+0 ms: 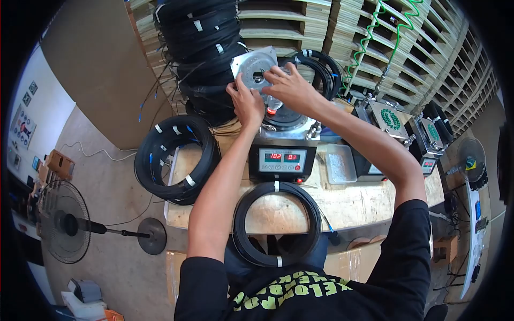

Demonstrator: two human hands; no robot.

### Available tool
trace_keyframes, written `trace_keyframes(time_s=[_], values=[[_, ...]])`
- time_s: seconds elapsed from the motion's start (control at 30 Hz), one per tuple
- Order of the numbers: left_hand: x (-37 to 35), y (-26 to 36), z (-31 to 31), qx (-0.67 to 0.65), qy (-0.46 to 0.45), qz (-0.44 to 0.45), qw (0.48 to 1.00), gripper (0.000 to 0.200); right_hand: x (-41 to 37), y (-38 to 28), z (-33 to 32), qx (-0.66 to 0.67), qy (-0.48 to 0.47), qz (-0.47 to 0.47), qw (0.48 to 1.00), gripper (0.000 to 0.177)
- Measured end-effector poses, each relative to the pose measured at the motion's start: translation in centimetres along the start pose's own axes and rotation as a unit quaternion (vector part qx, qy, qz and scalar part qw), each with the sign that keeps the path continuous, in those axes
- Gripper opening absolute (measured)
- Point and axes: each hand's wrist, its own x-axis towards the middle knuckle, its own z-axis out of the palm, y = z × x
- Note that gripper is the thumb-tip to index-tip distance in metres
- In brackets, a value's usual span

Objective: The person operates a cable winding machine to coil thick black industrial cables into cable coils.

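Head: black coil (277, 223) fronts machine (284, 158).

black short-sleeved T-shirt (407, 267), yellow-green lettering (289, 294), seemingly upside down, bare forearms (214, 198)

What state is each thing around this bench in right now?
metal disc, atop the machine, under both hands
left hand, fingers on the disc
right hand, fingers spread on the disc
display, lit, red digits
front coil, wound, tied with white bands
floor fan, upright; spinning or not, unclear
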Motion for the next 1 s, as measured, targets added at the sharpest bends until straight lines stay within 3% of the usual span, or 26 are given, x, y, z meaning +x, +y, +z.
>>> trace_keyframes(time_s=[0.2, 0.37, 0.5, 0.6, 0.7, 0.83, 0.9, 1.0], values=[[0.2, 0.6, -0.4, -0.004, -0.007, -0.008, 1.0, 0.063, 2.9, 2.2, 3.2, -0.049, -0.02, 0.038, 0.998, 0.031], [0.3, 0.2, -0.3, -0.006, -0.001, 0.003, 1.0, 0.062, -0.6, 4.5, 3.8, -0.052, -0.034, 0.06, 0.996, 0.027], [0.3, 0.2, 0.0, -0.005, -0.01, -0.012, 1.0, 0.061, -3.9, 3.0, 0.0, -0.003, -0.085, 0.068, 0.994, 0.035], [0.1, 0.8, -0.3, -0.016, -0.024, -0.032, 0.999, 0.064, -4.5, 1.3, -1.2, 0.038, -0.054, 0.089, 0.994, 0.041], [0.8, -1.8, 1.1, -0.005, 0.028, 0.069, 0.997, 0.067, -4.7, 0.8, 0.6, 0.066, -0.043, 0.138, 0.987, 0.05], [0.5, -0.7, 0.4, 0.055, 0.026, 0.032, 0.998, 0.07, -6.8, 2.1, 2.5, 0.182, 0.002, 0.284, 0.941, 0.049], [0.3, -0.4, 0.2, 0.06, 0.039, 0.013, 0.997, 0.071, -9.0, 3.5, 3.3, 0.266, 0.038, 0.362, 0.892, 0.049], [0.0, 0.5, -0.1, 0.079, 0.045, -0.014, 0.996, 0.07, -13.6, 4.4, 5.9, 0.41, 0.132, 0.391, 0.814, 0.058]])
